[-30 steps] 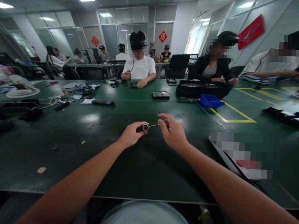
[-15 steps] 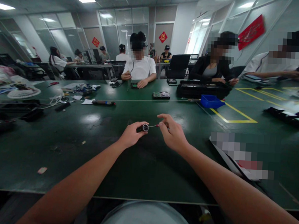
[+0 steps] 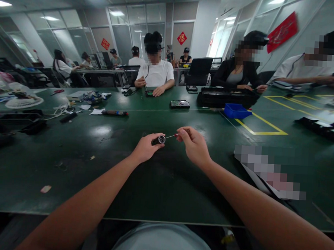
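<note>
My left hand (image 3: 147,148) is closed around a small dark cylinder with a silvery ring at its round end (image 3: 161,139); its exact kind does not show. The ringed end faces toward me. My right hand (image 3: 194,146) pinches the red handle of a thin screwdriver (image 3: 172,136) between thumb and fingers. From there the metal shaft points left, its tip at or close to the cylinder's ringed end; whether it touches I cannot tell. Both hands are just above the green table (image 3: 158,188).
Beyond my hands lie a hard drive (image 3: 179,104), a blue bin (image 3: 236,111) and a long black casing (image 3: 227,97). Left of them are a dark pen-like tool (image 3: 115,113), cables and black parts. A bag-like sheet (image 3: 261,178) lies right. Co-workers sit across the table.
My right hand's fingers have closed in from a raised, more spread pose onto the screwdriver handle. The screwdriver now slants slightly more upward to the right. My left hand has barely moved.
</note>
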`<state>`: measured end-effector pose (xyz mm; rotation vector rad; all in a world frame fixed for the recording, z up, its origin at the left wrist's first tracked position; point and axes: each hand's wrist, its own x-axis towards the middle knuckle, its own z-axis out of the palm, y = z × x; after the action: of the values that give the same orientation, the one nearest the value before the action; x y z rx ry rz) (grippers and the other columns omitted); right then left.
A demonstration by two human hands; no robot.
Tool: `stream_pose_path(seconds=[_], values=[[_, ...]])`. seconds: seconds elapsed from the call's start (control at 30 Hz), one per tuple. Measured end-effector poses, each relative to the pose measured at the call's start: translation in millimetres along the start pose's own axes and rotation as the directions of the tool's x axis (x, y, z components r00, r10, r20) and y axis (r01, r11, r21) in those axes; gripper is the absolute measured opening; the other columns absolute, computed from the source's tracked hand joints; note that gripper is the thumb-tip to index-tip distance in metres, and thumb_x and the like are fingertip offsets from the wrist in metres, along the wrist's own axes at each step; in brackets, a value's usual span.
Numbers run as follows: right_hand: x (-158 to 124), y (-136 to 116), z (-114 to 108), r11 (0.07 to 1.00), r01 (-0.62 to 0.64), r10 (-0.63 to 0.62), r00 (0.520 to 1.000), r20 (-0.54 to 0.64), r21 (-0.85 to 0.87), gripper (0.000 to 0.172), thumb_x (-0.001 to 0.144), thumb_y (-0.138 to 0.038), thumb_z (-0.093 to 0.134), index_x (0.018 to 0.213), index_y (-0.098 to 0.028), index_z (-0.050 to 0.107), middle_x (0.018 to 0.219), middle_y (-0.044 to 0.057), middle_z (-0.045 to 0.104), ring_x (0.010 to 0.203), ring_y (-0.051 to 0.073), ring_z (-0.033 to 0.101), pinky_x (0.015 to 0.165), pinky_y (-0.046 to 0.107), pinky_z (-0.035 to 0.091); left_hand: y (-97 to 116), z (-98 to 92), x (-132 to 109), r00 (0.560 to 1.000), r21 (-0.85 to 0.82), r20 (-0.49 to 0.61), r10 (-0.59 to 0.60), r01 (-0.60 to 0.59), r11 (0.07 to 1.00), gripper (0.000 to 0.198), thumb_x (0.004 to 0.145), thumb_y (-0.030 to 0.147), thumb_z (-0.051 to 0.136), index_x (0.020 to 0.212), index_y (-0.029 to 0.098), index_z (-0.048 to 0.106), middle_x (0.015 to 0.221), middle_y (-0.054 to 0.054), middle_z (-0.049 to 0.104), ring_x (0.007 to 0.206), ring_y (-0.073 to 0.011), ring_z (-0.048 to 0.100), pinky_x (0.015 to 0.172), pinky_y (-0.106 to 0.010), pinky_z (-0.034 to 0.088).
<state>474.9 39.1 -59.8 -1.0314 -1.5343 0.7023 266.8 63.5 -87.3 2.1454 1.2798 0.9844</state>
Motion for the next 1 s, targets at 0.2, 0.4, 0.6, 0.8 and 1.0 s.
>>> stream_pose_path(seconds=[0.2,0.4,0.6,0.8,1.0], values=[[7,15,4,0.935,-0.175,0.204,0.977,-0.066,0.308,0.029,0.088,-0.049,0.059,0.087,-0.021,0.063,0.077,0.002,0.064,0.069,0.016,0.061,0.068,0.033,0.052,1,-1.8,-2,0.999,-0.006,0.036,0.026,-0.025,1.000,0.042,0.084,0.023,0.072,0.125,0.027,0.066,0.126,-0.003,0.067,0.120,-0.0235,0.059,0.109,-0.042,0.040],[14,19,0,0.742,-0.397,0.435,0.898,0.062,0.540,0.030,0.084,-0.050,0.064,0.077,-0.020,0.060,0.065,-0.001,0.056,0.056,0.013,0.052,0.064,0.033,0.053,3,-3.9,0,0.999,0.068,0.041,0.004,-0.006,0.998,0.037,0.084,0.023,0.071,0.121,0.028,0.068,0.121,-0.003,0.069,0.114,-0.0239,0.061,0.104,-0.041,0.043],[10,15,2,0.920,-0.179,0.226,0.969,-0.101,0.349,0.028,0.089,-0.050,0.058,0.085,-0.022,0.059,0.075,0.000,0.061,0.064,0.014,0.058,0.064,0.031,0.050,3,-5.2,-1,0.999,0.099,0.034,0.017,-0.020,0.995,0.039,0.084,0.027,0.072,0.123,0.029,0.067,0.119,-0.003,0.069,0.111,-0.0241,0.061,0.101,-0.042,0.043],[6,11,-1,0.990,-0.075,0.087,0.992,-0.096,0.122,0.025,0.095,-0.043,0.050,0.091,-0.021,0.059,0.078,0.002,0.065,0.068,0.015,0.061,0.066,0.032,0.049,7,-5.4,-2,0.999,0.114,0.046,0.017,-0.022,0.993,0.039,0.085,0.028,0.072,0.123,0.029,0.066,0.115,-0.003,0.070,0.105,-0.0232,0.061,0.097,-0.040,0.044],[3,6,-1,0.999,-0.038,0.040,0.996,-0.075,0.017,0.023,0.097,-0.041,0.048,0.092,-0.021,0.058,0.078,0.002,0.066,0.070,0.016,0.062,0.068,0.032,0.049,8,-5.5,-2,0.999,0.108,0.041,0.015,-0.020,0.994,0.040,0.084,0.030,0.072,0.123,0.028,0.066,0.113,-0.003,0.070,0.104,-0.0238,0.061,0.096,-0.039,0.045]])
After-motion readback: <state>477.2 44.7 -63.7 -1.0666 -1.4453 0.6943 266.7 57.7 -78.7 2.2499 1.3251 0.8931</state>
